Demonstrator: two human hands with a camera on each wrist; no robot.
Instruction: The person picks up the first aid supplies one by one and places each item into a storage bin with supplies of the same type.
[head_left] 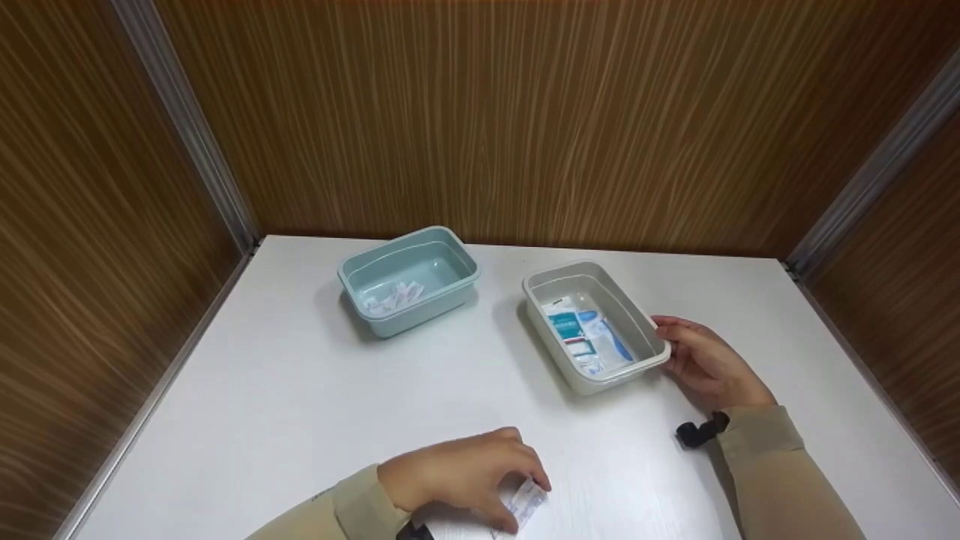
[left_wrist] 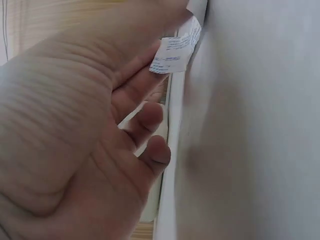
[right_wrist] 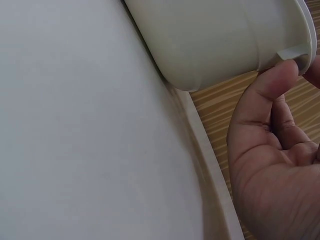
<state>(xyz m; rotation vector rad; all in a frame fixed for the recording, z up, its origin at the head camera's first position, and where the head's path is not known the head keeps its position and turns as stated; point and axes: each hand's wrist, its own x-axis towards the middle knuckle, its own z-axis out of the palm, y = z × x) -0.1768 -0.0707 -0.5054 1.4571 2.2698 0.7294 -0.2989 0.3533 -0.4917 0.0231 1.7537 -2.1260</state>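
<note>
My left hand [head_left: 480, 469] pinches a small white packet [head_left: 527, 501] with blue print between thumb and fingers, low over the table's near part. The left wrist view shows that packet [left_wrist: 176, 52] at the fingertips, with the other fingers loosely bent beneath. At the right, my right hand [head_left: 709, 360] grips the rim of a light grey plastic basin [head_left: 551, 341] at its near right corner. In the right wrist view the thumb [right_wrist: 280, 80] presses under the basin's lip. Inside this basin lie a teal-and-white packet [head_left: 568, 326] and a blue-and-white packet [head_left: 604, 337].
A blue-green basin [head_left: 412, 319] stands at the back left, with several small white packets [head_left: 396, 298] in it. Wood-grain panels [head_left: 480, 127] close off the back and both sides of the white table [head_left: 300, 420]. A black wrist camera [head_left: 697, 433] sits at the right cuff.
</note>
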